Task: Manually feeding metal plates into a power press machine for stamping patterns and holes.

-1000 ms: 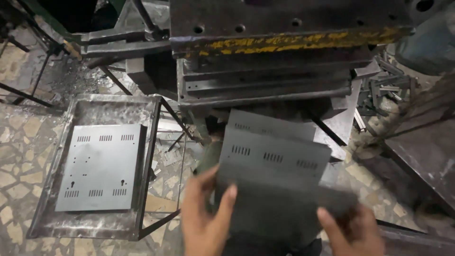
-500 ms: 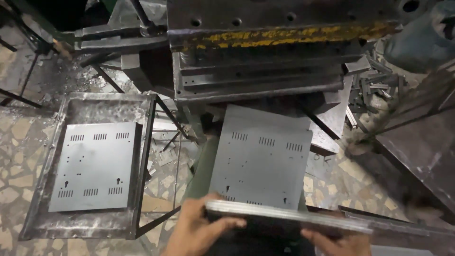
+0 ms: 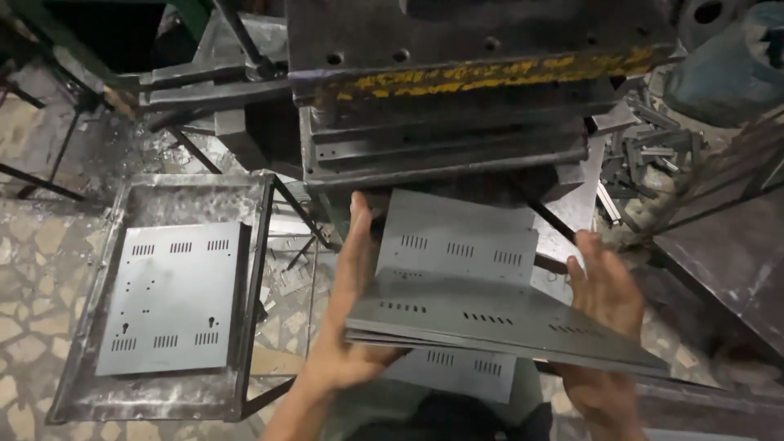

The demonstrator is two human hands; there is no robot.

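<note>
Hands grip a thin stack of slotted grey metal sheets [image 3: 490,322], held nearly flat in front of the body, one hand at each side edge. Left hand [image 3: 347,318] clamps the stack's left edge, fingers stretched up toward the press. Right hand [image 3: 604,306] cups the right edge, palm turned in, fingers spread. Under the stack lies another slotted sheet [image 3: 457,237], flat at the foot of the heavy steel press [image 3: 457,106] with its worn yellow stripe. Off to the left, a metal tray [image 3: 90,327] on a frame holds one punched sheet [image 3: 171,306]. Metal offcuts [image 3: 649,155] piled at right of the press.
</note>
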